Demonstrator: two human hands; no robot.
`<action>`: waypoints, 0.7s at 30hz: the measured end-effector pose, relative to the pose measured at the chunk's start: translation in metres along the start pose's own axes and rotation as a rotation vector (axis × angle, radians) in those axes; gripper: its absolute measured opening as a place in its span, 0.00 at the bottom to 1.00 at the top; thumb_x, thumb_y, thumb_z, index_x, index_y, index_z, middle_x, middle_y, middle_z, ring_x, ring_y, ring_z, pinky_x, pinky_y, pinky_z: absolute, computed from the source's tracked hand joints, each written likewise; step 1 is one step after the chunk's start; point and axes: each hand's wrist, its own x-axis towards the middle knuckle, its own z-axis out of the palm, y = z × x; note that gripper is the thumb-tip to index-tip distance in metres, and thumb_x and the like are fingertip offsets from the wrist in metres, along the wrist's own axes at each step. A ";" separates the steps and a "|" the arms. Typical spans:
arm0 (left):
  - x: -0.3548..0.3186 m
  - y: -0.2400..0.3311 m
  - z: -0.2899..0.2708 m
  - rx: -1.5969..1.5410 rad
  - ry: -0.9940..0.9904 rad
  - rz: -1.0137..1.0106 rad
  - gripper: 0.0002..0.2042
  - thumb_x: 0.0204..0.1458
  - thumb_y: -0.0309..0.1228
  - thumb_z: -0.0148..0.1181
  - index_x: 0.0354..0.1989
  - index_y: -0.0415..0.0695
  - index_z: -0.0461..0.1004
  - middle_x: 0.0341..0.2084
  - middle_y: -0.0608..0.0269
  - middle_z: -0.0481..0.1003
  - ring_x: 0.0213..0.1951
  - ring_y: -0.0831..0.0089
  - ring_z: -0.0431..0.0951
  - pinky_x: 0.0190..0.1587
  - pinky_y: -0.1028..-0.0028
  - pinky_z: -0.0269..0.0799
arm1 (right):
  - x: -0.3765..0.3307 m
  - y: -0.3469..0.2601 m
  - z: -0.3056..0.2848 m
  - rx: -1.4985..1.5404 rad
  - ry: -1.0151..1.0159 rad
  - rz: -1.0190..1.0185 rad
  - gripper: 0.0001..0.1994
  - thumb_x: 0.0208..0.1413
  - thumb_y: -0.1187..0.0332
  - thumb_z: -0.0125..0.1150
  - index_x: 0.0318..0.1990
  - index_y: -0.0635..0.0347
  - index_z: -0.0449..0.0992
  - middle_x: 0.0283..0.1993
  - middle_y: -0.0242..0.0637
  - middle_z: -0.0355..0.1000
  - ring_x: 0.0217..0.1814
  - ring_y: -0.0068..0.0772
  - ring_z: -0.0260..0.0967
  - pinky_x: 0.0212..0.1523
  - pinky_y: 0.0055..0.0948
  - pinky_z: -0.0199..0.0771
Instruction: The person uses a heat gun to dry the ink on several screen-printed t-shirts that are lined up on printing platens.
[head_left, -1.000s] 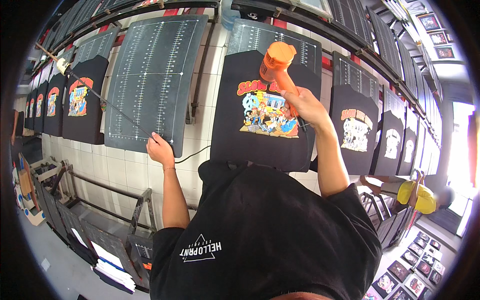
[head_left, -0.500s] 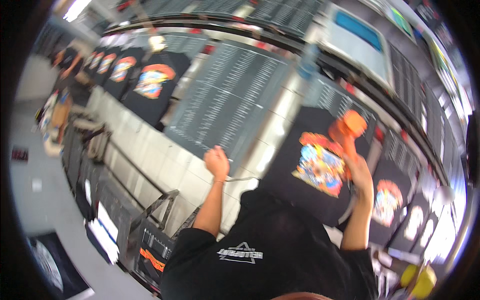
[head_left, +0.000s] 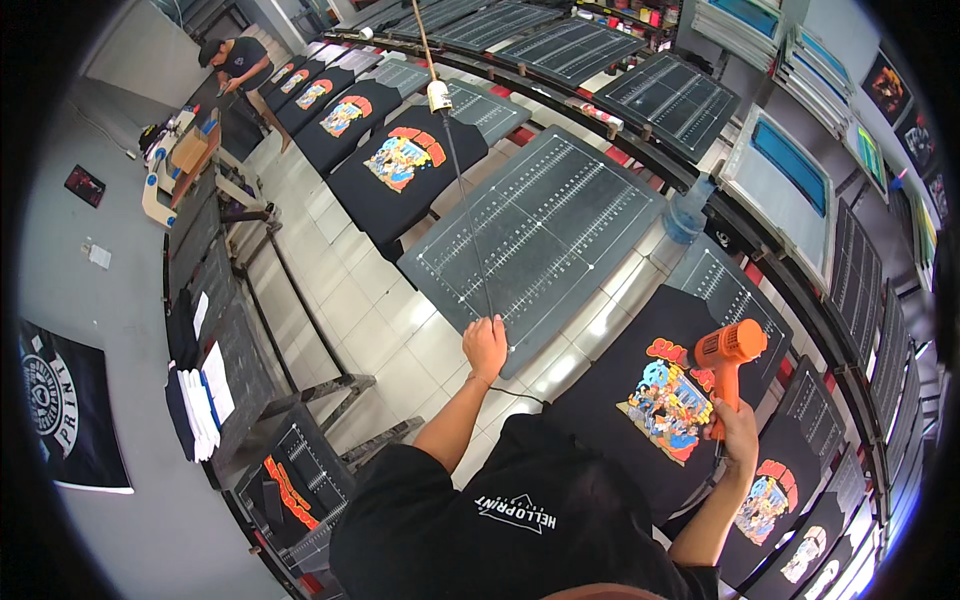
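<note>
My right hand (head_left: 737, 432) grips the handle of an orange hair dryer (head_left: 733, 345), held above a black T-shirt (head_left: 590, 410) laid flat on a board. A colourful print (head_left: 668, 405) on the shirt lies beside the dryer, which hides part of its right edge. The fingers of my left hand (head_left: 486, 346) are closed around a thin black cord (head_left: 465, 205). That cord slopes down from a white socket-like piece (head_left: 439, 95) on a hanging stick, and more of it runs on past my wrist. Under the left fingers is the near edge of a bare dark board (head_left: 535, 235) with white ruled marks.
More printed black shirts (head_left: 405, 165) lie on boards to the far left and near right. A dark rail (head_left: 790, 290) curves behind the boards. On it stand a clear bluish container (head_left: 686, 215) and a framed screen (head_left: 783, 190). A person (head_left: 240, 75) stands far left.
The view has swung, so the boards and shirts sit lower and further right, and the blur is gone. Both hands keep their holds on the hair dryer and the cord.
</note>
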 end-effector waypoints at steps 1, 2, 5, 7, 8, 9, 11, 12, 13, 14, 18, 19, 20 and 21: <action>0.001 0.002 0.000 -0.014 -0.002 0.000 0.17 0.60 0.37 0.52 0.20 0.40 0.71 0.20 0.52 0.73 0.30 0.52 0.73 0.37 0.55 0.67 | 0.003 0.007 0.003 -0.035 0.036 -0.021 0.09 0.59 0.67 0.57 0.37 0.65 0.69 0.22 0.31 0.66 0.18 0.24 0.68 0.20 0.24 0.70; 0.002 0.003 0.001 -0.028 -0.004 0.001 0.17 0.60 0.37 0.52 0.20 0.40 0.70 0.20 0.52 0.72 0.30 0.52 0.73 0.37 0.55 0.67 | 0.004 0.012 0.004 -0.069 0.071 -0.040 0.09 0.59 0.67 0.57 0.38 0.65 0.69 0.22 0.31 0.66 0.18 0.24 0.68 0.20 0.24 0.70; 0.007 0.000 0.003 -0.026 0.018 0.025 0.18 0.60 0.37 0.52 0.19 0.40 0.70 0.21 0.51 0.72 0.31 0.50 0.73 0.37 0.54 0.66 | -0.005 0.011 -0.002 -0.002 0.001 0.000 0.11 0.60 0.65 0.57 0.38 0.65 0.69 0.23 0.31 0.67 0.18 0.24 0.68 0.20 0.24 0.70; 0.009 0.001 0.010 -0.005 0.004 0.020 0.19 0.61 0.38 0.50 0.19 0.40 0.70 0.22 0.49 0.73 0.31 0.49 0.73 0.38 0.52 0.66 | -0.011 0.010 -0.012 0.032 -0.051 -0.014 0.12 0.60 0.62 0.57 0.38 0.63 0.70 0.22 0.30 0.66 0.18 0.23 0.67 0.19 0.24 0.68; 0.007 -0.003 0.010 0.014 -0.019 -0.011 0.20 0.62 0.39 0.49 0.19 0.40 0.70 0.22 0.48 0.73 0.32 0.48 0.72 0.38 0.52 0.65 | -0.005 0.019 -0.014 -0.003 -0.017 -0.037 0.11 0.59 0.62 0.58 0.36 0.61 0.71 0.21 0.28 0.65 0.17 0.22 0.65 0.18 0.24 0.65; 0.005 -0.007 0.009 -0.008 -0.056 0.003 0.21 0.63 0.40 0.47 0.20 0.40 0.70 0.24 0.47 0.72 0.33 0.46 0.72 0.38 0.51 0.65 | 0.000 0.028 -0.014 -0.058 0.023 -0.058 0.11 0.58 0.61 0.58 0.34 0.60 0.71 0.21 0.26 0.65 0.18 0.20 0.64 0.19 0.24 0.62; -0.006 -0.018 0.012 -0.079 -0.021 0.015 0.22 0.64 0.40 0.46 0.21 0.36 0.70 0.24 0.42 0.72 0.32 0.43 0.71 0.36 0.50 0.63 | 0.005 0.019 0.000 -0.202 0.113 -0.128 0.08 0.56 0.64 0.56 0.33 0.60 0.71 0.21 0.26 0.65 0.21 0.18 0.63 0.23 0.24 0.62; -0.013 -0.013 0.005 -0.068 -0.050 0.005 0.21 0.64 0.39 0.46 0.21 0.36 0.69 0.24 0.43 0.71 0.32 0.45 0.71 0.37 0.51 0.63 | -0.003 0.003 0.003 -0.196 0.072 -0.087 0.08 0.55 0.66 0.56 0.33 0.62 0.71 0.22 0.26 0.65 0.21 0.17 0.63 0.23 0.23 0.62; -0.013 -0.002 -0.004 -0.057 -0.063 0.003 0.21 0.64 0.38 0.47 0.21 0.37 0.68 0.24 0.44 0.71 0.33 0.46 0.70 0.37 0.51 0.62 | -0.003 0.005 -0.001 -0.034 0.056 -0.030 0.09 0.56 0.66 0.56 0.33 0.63 0.71 0.22 0.26 0.66 0.20 0.18 0.63 0.23 0.23 0.63; -0.015 0.003 -0.008 -0.111 -0.061 0.023 0.21 0.64 0.38 0.48 0.21 0.36 0.67 0.22 0.46 0.70 0.30 0.48 0.70 0.35 0.53 0.63 | -0.005 0.000 -0.007 -0.006 0.028 -0.016 0.09 0.56 0.65 0.57 0.34 0.63 0.71 0.22 0.26 0.66 0.20 0.18 0.64 0.23 0.23 0.64; -0.028 0.056 -0.032 -0.436 -0.239 -0.043 0.22 0.64 0.37 0.48 0.20 0.33 0.67 0.14 0.54 0.68 0.18 0.63 0.64 0.26 0.62 0.61 | -0.004 0.017 -0.020 0.076 0.111 -0.040 0.13 0.58 0.63 0.58 0.35 0.66 0.71 0.22 0.30 0.69 0.20 0.21 0.68 0.23 0.24 0.70; -0.034 0.061 -0.034 -0.473 -0.312 -0.046 0.22 0.64 0.37 0.49 0.21 0.33 0.68 0.15 0.54 0.68 0.19 0.63 0.64 0.26 0.62 0.61 | -0.003 0.018 -0.019 0.055 0.111 -0.028 0.13 0.58 0.63 0.58 0.35 0.66 0.71 0.22 0.30 0.69 0.20 0.21 0.69 0.23 0.24 0.70; -0.039 0.066 -0.034 -0.510 -0.385 -0.051 0.21 0.64 0.36 0.49 0.21 0.33 0.68 0.15 0.54 0.69 0.19 0.64 0.65 0.26 0.62 0.61 | -0.004 0.017 -0.020 0.034 0.112 -0.016 0.13 0.58 0.63 0.58 0.35 0.66 0.71 0.22 0.31 0.69 0.20 0.22 0.69 0.22 0.24 0.70; -0.045 0.069 -0.036 -0.546 -0.448 -0.062 0.21 0.64 0.36 0.49 0.21 0.33 0.68 0.15 0.54 0.69 0.19 0.65 0.65 0.26 0.62 0.61 | -0.002 0.015 -0.021 0.007 0.103 -0.009 0.13 0.58 0.63 0.58 0.34 0.66 0.71 0.22 0.31 0.69 0.20 0.22 0.69 0.22 0.24 0.70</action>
